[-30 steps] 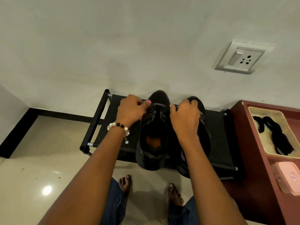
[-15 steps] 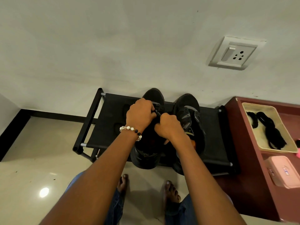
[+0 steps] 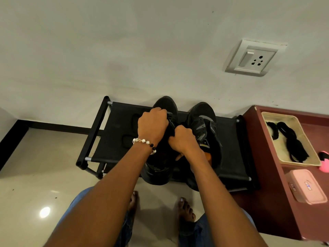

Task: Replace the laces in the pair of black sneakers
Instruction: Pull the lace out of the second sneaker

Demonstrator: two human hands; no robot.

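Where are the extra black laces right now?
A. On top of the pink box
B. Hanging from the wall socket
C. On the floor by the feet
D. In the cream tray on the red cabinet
D: the black laces lie coiled inside the cream tray on the red cabinet.

You stand in a home, low black shoe rack (image 3: 115,138) against a plain wall, glossy tiled floor (image 3: 35,175), wall socket (image 3: 252,58), maroon cabinet (image 3: 267,175) beside the rack.

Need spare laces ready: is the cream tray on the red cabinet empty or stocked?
Stocked: the cream tray on the red cabinet holds two bundles of black laces.
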